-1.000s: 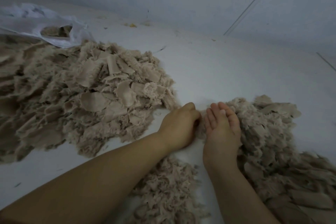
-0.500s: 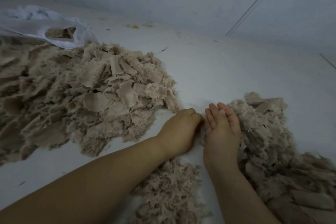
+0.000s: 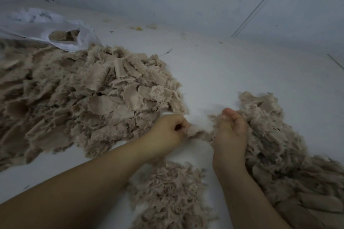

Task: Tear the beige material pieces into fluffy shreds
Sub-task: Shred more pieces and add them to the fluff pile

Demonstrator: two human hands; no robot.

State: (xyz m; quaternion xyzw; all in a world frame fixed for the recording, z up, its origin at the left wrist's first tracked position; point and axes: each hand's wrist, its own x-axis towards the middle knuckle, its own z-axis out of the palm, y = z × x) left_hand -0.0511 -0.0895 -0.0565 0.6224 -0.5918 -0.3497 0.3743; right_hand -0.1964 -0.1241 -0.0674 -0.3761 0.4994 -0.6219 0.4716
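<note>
My left hand (image 3: 167, 132) and right hand (image 3: 230, 135) each pinch an end of one piece (image 3: 198, 133), stretched between them beside the big pile (image 3: 89, 98); soft, light, I'd grip near its edges.

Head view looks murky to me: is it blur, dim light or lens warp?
Head view: dim, flat light with soft shadows and no glare; motion blur smears the left pile and the piece stretched between left hand and right hand; wide-angle bending shows at the edges.
</note>
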